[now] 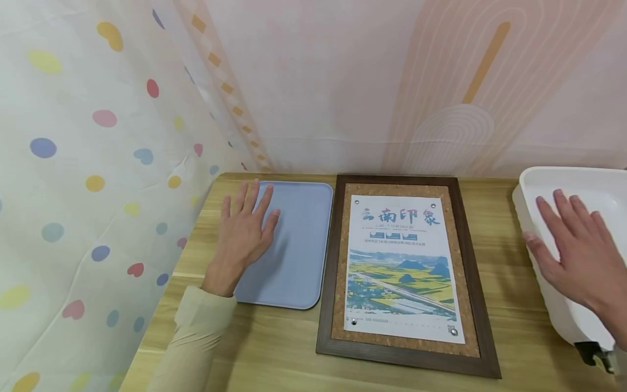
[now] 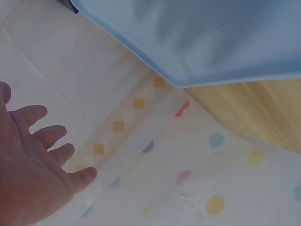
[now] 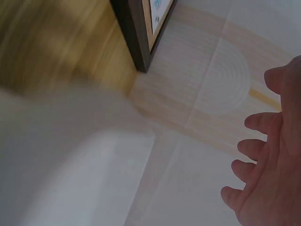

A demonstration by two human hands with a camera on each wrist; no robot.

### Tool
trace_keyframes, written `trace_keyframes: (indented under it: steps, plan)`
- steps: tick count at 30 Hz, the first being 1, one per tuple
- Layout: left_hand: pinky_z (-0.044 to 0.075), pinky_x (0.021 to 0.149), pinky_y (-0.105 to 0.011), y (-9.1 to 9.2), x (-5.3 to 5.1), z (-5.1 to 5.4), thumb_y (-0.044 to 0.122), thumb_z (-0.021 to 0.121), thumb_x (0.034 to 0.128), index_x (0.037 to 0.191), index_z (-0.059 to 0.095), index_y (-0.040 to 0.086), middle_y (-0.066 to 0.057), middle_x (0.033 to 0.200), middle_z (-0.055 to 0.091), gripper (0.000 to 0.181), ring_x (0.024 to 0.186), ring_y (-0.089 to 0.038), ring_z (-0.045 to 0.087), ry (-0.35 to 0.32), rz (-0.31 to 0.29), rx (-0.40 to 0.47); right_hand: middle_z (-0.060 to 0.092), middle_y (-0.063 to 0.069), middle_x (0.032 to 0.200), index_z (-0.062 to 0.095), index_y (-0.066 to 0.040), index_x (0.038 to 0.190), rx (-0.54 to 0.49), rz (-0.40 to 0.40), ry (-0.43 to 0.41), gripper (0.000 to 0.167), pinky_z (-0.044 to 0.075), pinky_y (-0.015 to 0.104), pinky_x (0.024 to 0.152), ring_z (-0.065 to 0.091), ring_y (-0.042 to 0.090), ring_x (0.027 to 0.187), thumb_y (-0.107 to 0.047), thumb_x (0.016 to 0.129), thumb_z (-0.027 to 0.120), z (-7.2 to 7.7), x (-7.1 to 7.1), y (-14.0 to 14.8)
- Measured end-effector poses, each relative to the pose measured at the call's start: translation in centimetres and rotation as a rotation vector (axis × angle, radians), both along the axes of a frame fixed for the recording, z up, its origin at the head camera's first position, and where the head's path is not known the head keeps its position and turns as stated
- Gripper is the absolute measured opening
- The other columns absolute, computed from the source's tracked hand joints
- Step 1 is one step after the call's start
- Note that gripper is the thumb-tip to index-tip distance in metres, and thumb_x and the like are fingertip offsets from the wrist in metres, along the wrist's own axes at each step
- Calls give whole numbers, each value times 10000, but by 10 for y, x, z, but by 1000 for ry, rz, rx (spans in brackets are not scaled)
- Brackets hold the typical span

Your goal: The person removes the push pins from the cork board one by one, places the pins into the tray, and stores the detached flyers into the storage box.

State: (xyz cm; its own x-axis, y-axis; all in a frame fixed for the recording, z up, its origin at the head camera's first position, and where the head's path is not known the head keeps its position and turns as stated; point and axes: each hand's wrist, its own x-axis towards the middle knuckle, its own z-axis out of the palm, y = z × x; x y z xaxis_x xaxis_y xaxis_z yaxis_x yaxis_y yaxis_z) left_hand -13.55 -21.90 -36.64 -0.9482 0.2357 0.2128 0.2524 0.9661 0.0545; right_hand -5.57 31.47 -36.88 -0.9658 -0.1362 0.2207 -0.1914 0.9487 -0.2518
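Note:
My left hand [image 1: 243, 234] hovers with spread fingers over the left part of a flat blue tray [image 1: 299, 245], casting a shadow on it. On the far right, my right hand [image 1: 583, 256] is held above a white plastic bin [image 1: 534, 190], fingers apart and nothing in them. Between the hands lies a cork board [image 1: 470, 326] in a dark wooden frame, with a printed poster [image 1: 401, 261] fixed to it by silver pins at its corners. In the left wrist view the fingers are extended, apart from the tray. The right wrist view shows the right fingers loosely bent.
A wood-grain table [image 1: 274, 348] carries all of these. Behind it hangs a pinkish patterned curtain [image 1: 313, 81], and a dotted white curtain [image 1: 73, 190] covers the left side. A small dark clip-like object [image 1: 590, 354] shows beside the bin's lower edge.

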Motion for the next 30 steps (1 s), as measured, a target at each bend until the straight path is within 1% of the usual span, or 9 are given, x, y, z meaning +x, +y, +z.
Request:
trace_keyframes:
  steps: [3, 7, 10, 14, 18, 21, 25, 28, 30]
  plan:
    - [120, 1165, -617, 3, 0, -2, 424, 345, 1060, 1557, 323, 152, -145, 1625, 236, 567, 1518, -333, 132, -30, -2, 7, 28, 250, 1626, 146, -15, 1571, -32, 62, -17, 652, -74, 566, 1182, -52, 392, 1512, -371, 1070, 362, -8, 2, -7]
    - [110, 1166, -616, 7, 0, -6, 436, 310, 1067, 1556, 325, 150, -142, 1624, 240, 567, 1519, -325, 135, -52, -13, 33, 30, 229, 1632, 160, -12, 1570, -72, 122, -25, 654, -61, 556, 1188, -24, 393, 1513, -328, 1060, 420, -21, 4, -18]
    - [109, 1166, -616, 10, 0, -7, 437, 292, 1071, 1554, 331, 146, -139, 1623, 245, 565, 1518, -323, 141, -58, -17, 61, 70, 235, 1629, 198, -13, 1565, -129, 176, -22, 658, -38, 531, 1200, 10, 391, 1515, -293, 1041, 482, -27, 1, -27]
    - [132, 1162, -618, 12, 0, -9, 425, 306, 1070, 1544, 353, 136, -140, 1615, 266, 557, 1515, -322, 156, -56, -23, 83, 117, 253, 1621, 240, -10, 1555, -200, 238, -70, 681, -11, 531, 1204, 33, 393, 1516, -266, 1012, 559, -34, -6, -41]
    - [133, 1171, -599, 15, -2, -10, 433, 302, 1069, 1548, 345, 146, -125, 1620, 259, 560, 1523, -307, 134, -76, -22, 99, 119, 272, 1616, 234, -22, 1561, -236, 275, -138, 699, 13, 573, 1192, 34, 423, 1509, -262, 1004, 583, -41, -11, -50]
    - [132, 1179, -579, 19, -3, -10, 442, 293, 1070, 1553, 335, 156, -112, 1624, 253, 564, 1523, -302, 132, -86, -23, 111, 138, 303, 1600, 239, -24, 1560, -245, 301, -166, 699, 9, 562, 1196, 42, 451, 1499, -268, 1003, 586, -45, -15, -53]
    - [126, 1186, -563, 22, -3, -9, 443, 296, 1071, 1554, 333, 159, -108, 1624, 255, 562, 1516, -311, 161, -91, -29, 125, 142, 310, 1597, 263, -10, 1549, -238, 319, -204, 702, 8, 548, 1201, 54, 467, 1493, -305, 1001, 587, -47, -20, -58]
    - [131, 1186, -563, 23, -3, -9, 431, 308, 1072, 1551, 338, 150, -122, 1616, 270, 556, 1506, -328, 191, -95, -41, 146, 119, 304, 1604, 249, -11, 1553, -233, 320, -247, 723, 9, 575, 1192, 40, 475, 1491, -328, 998, 587, -49, -22, -62]
    - [160, 1179, -562, 24, -3, -11, 416, 325, 1071, 1544, 354, 139, -141, 1602, 297, 549, 1493, -345, 224, -93, -54, 171, 104, 303, 1607, 232, -13, 1558, -228, 318, -275, 745, 5, 592, 1185, 26, 480, 1490, -343, 995, 590, -51, -23, -65]
